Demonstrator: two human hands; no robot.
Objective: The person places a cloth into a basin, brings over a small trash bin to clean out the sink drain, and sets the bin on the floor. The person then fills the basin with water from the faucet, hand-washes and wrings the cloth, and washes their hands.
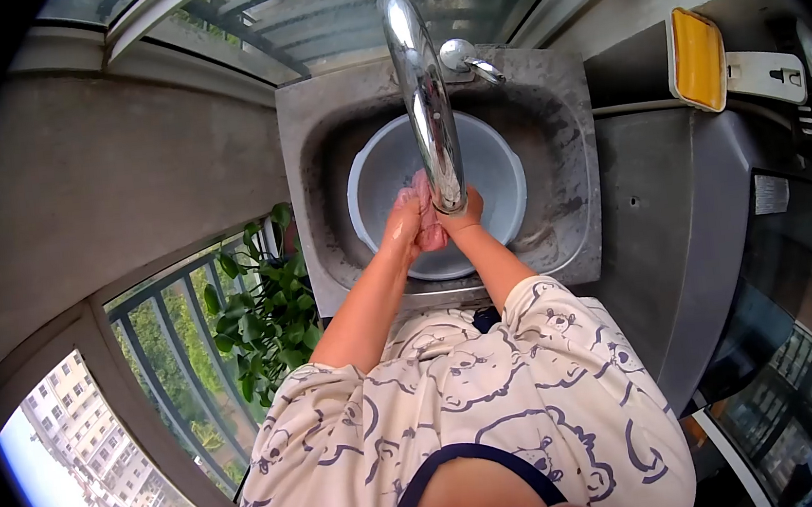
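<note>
A wet-looking pink cloth (434,235) is bunched between my two hands over a pale blue-grey basin (497,162). My left hand (404,222) is closed around the cloth's left side. On its right side my right hand (465,211) presses against the cloth, with its fingers partly hidden behind the spout. The curved chrome faucet (421,86) arches over the basin, its end right above my hands. I cannot make out whether water is running. The basin stands inside a grey stone sink (554,171).
Behind the spout is the faucet handle (473,61). A leafy green plant (270,315) grows left of the sink beside a railing (167,355). On the right stands a grey appliance (665,199), with a yellow-padded brush-like tool (698,59) above it.
</note>
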